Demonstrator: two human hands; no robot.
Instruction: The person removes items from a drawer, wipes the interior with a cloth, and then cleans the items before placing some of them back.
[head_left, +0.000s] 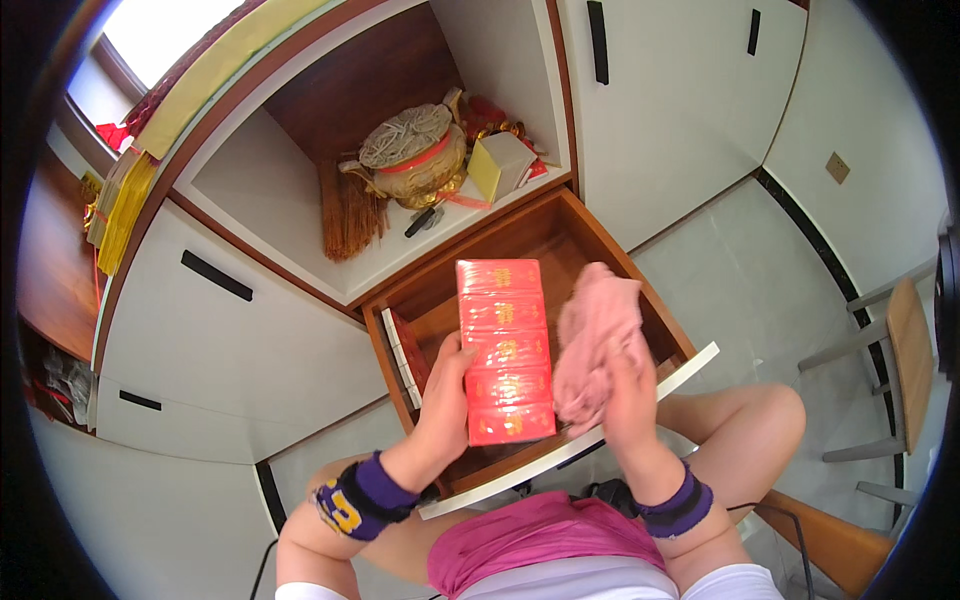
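My left hand (448, 390) grips the left side of a shrink-wrapped stack of small red boxes (504, 349) with gold printing. The stack is held over a pulled-out wooden drawer (592, 229). In my right hand (628, 390) is a crumpled pink cloth (600, 330), just right of the stack and apart from it. Inside the drawer, along its left wall, lies another row of red and white packs (403, 356). The stack and the cloth hide much of the drawer's floor.
Above the drawer, an open cubby holds a gold incense burner (416, 154), a bundle of incense sticks (349, 210), a yellow-and-white box (501, 166) and a black-handled tool (421, 223). White cabinet doors (225, 345) flank it. A chair (907, 367) stands at right.
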